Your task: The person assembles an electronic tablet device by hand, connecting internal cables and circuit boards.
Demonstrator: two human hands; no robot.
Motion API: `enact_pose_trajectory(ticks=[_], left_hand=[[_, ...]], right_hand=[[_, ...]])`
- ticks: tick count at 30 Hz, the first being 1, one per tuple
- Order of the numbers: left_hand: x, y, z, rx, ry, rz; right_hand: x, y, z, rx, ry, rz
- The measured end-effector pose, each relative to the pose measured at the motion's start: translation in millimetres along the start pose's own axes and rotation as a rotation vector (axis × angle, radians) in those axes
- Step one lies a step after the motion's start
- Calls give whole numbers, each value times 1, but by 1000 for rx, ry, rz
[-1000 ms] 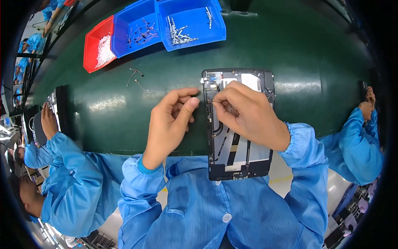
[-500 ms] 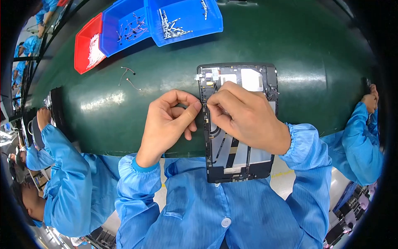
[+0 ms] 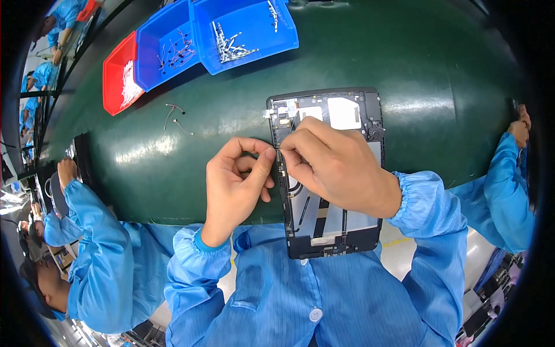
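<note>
An opened tablet [image 3: 361, 222] lies lengthwise before me, its inner parts showing and its near end over the table edge. My left hand [image 3: 231, 188] is at the tablet's left edge, thumb and forefinger pressed together and the other fingers curled. My right hand [image 3: 341, 168] reaches across the tablet, its thumb and forefinger pinched at the same edge, almost touching the left fingertips. Whatever sits between the fingertips of either hand is too small to make out. The right hand hides the tablet's middle.
Two thin cables [image 3: 174, 107] lie on the green table [image 3: 419, 124], left of the tablet. At the back left stand a red bin [image 3: 110, 87] with white pieces, a blue bin [image 3: 149, 40] with thin cables and another blue bin [image 3: 263, 34] with white strips. Co-workers sit on both sides.
The whole view has shifted and turned slightly. Both hands stay pinched at the tablet's left edge, with the fingertips a little nearer to each other.
</note>
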State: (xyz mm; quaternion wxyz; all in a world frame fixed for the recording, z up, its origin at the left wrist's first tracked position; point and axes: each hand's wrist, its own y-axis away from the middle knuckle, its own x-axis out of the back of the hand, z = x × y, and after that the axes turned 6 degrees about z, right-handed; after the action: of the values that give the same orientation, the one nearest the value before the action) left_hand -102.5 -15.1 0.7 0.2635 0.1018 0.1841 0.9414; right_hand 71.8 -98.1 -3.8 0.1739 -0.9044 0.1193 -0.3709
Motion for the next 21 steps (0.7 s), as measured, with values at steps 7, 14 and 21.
enact_pose_trajectory(ticks=[7, 14, 21], left_hand=[[-3, -1, -3, -47, 72, 36], [7, -11, 6, 22, 1, -50], [16, -21, 15, 105, -48, -166]], right_hand=[[-1, 0, 0, 9, -5, 4], [0, 1, 1, 11, -15, -7], [-2, 1, 3, 19, -11, -2]])
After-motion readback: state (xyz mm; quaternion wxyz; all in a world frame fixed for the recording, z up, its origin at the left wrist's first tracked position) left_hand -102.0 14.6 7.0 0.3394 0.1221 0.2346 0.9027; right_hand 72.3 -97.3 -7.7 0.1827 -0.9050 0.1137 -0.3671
